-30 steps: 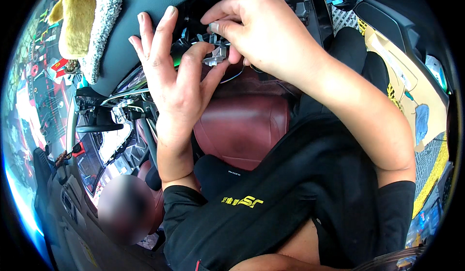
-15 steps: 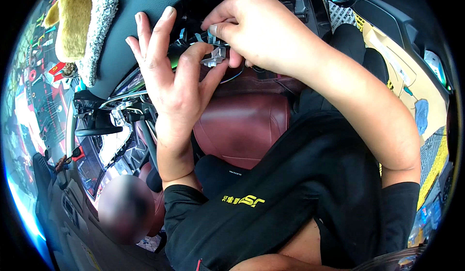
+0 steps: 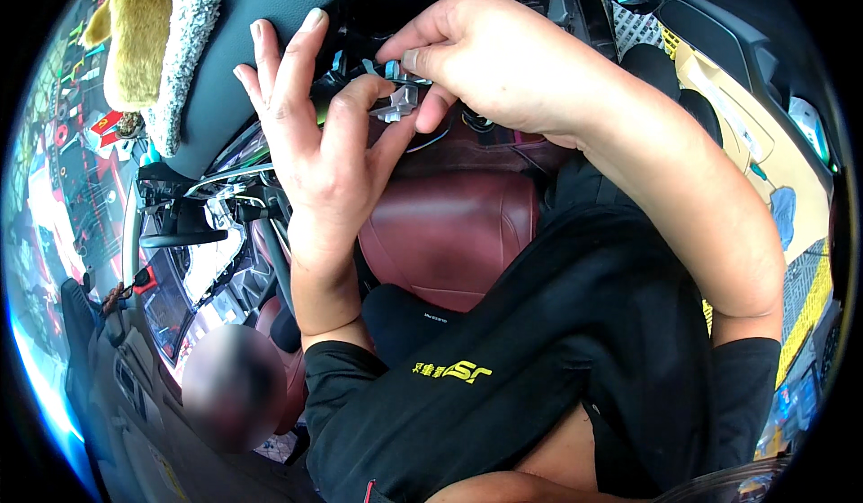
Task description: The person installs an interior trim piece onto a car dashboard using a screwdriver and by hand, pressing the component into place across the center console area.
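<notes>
My left hand (image 3: 325, 148) pinches a pale grey plastic connector (image 3: 402, 101) between thumb and forefinger, its other fingers stretched up. Just right of it, my right hand (image 3: 490, 67) is closed, thumb against forefinger, at the connector's upper side. What those fingertips hold is mostly hidden. A small blue-tipped piece (image 3: 392, 70) shows beside them, and another blue tab (image 3: 338, 61) stands farther left. Dark parts and thin wires lie behind both hands, under the dashboard edge.
The dark dashboard (image 3: 256, 17) carries a plush cover (image 3: 144, 44) at far left. A dark red seat (image 3: 449, 233) lies below my hands. A person's blurred head (image 3: 234, 388) shows at lower left. The open door (image 3: 710, 26) stands at right, near beige sheeting (image 3: 764, 157).
My right hand has moved slightly down and right, its fingertips shifting at the connector. The connector has turned a little, and more of the blue-tipped piece shows. My left hand stays nearly still.
</notes>
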Available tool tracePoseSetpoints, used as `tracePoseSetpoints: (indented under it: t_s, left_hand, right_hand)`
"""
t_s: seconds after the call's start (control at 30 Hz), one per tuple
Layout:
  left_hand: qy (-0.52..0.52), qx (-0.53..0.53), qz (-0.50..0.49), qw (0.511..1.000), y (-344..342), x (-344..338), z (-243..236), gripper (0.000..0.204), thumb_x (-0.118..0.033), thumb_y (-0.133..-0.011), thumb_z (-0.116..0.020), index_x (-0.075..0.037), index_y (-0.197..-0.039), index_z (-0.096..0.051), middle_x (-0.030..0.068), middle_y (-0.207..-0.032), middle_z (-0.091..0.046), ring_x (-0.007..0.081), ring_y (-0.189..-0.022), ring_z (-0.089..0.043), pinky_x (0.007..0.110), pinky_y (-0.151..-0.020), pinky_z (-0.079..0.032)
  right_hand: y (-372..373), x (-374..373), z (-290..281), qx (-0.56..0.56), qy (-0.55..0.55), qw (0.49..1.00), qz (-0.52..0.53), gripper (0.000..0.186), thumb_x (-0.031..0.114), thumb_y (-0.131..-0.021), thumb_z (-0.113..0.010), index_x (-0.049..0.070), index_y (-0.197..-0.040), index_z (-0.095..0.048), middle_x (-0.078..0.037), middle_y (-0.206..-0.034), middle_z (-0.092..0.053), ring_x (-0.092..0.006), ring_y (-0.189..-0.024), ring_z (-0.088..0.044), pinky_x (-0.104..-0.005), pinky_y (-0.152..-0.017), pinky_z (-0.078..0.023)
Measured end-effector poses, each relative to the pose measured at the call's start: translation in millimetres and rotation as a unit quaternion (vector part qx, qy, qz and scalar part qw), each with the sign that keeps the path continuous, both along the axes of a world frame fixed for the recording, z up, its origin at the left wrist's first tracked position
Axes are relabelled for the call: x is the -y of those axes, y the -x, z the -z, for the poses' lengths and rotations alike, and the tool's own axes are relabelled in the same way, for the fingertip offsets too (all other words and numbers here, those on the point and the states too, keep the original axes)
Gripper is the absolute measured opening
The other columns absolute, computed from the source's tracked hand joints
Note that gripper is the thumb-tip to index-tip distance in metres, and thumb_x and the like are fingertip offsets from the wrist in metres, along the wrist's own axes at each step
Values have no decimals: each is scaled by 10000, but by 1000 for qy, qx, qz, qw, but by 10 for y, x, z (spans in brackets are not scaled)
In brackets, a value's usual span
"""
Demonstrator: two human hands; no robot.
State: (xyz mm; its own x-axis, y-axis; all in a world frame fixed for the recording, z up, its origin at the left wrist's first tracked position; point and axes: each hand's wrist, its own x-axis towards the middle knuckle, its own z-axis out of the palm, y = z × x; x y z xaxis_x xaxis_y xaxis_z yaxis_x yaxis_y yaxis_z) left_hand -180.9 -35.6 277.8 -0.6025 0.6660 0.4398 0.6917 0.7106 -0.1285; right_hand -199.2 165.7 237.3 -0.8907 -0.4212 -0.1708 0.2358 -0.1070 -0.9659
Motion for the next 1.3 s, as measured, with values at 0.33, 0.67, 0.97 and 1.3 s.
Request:
tracePoseSetpoints:
  t_s: [0.33, 0.67, 0.97, 1.3]
  left_hand:
    - [-9, -31, -11, 999, 6, 26, 62, 517, -202, -730, -961, -90, -1186, -744, 217, -1573, -470, 467, -1489, -427, 601, -1215, -338]
    - [-29, -84, -93, 992, -254, 320, 216, 382, -9, -806, -869, -30, -1176, -774, 163, -1281, -715, 326, -1210, -653, 426, -1036, -525]
    - [-41, -130, -102, 985, -167, 317, 305, 360, 6, -802, -851, -63, -1153, -806, 122, -1230, -727, 313, -1148, -675, 416, -1011, -535]
    - [-59, -70, -104, 990, -391, 461, 411, 376, -75, -939, -738, 41, -1295, -708, 244, -1415, -639, 424, -1310, -604, 503, -1143, -444]
  right_hand:
    - [-83, -94, 120, -254, -143, 951, 106, 324, 106, -1036, -574, 10, -1327, -680, -148, -1068, -775, -189, -793, -766, -325, -746, -606]
    - [-547, -704, -9, -379, -187, 891, 166, 287, -43, -974, -633, 10, -1244, -717, -121, -1091, -765, -151, -773, -706, -275, -704, -566]
    - [-1290, -1171, -601, -433, -179, 878, 101, 93, 183, -979, -613, 92, -998, -618, -108, -943, -674, -191, -630, -566, -326, -577, -434]
    - [-864, -875, -350, -469, -307, 819, 122, 307, 4, -920, -714, 25, -1225, -739, -148, -1138, -742, -247, -921, -707, -355, -806, -572]
